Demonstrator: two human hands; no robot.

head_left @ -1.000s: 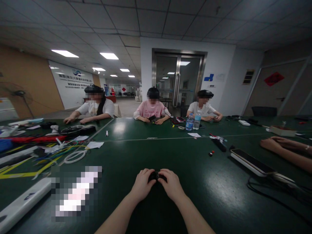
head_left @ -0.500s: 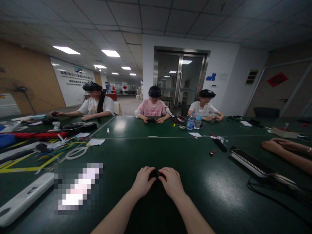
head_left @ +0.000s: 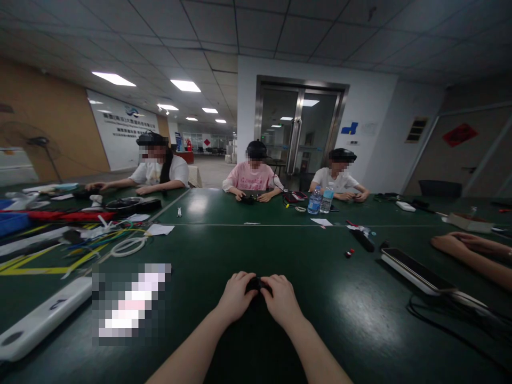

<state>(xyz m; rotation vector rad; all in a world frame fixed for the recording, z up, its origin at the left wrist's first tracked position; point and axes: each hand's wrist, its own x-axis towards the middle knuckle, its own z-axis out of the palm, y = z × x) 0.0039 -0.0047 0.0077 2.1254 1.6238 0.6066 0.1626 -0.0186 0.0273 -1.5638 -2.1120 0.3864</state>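
Note:
My left hand (head_left: 237, 296) and my right hand (head_left: 281, 298) meet at the middle of the green table (head_left: 200, 250). Between them is a small black object (head_left: 256, 286), and the fingers of both hands are closed round it from either side. Most of the object is covered by my fingers, so its shape is hard to make out. Both forearms reach in from the bottom edge of the view.
Left lie a white numbered bar (head_left: 48, 317), a blurred-out item (head_left: 134, 304) and a white cable coil (head_left: 128, 247). Right are a phone on a white block (head_left: 418, 271), black cables and another person's hands (head_left: 460, 242). Two bottles (head_left: 320, 200) stand ahead, near three seated people.
The view has shifted slightly, so the surroundings sit a little further right. My hands hold the same pose on the black object. The middle person's left-side hand has moved slightly.

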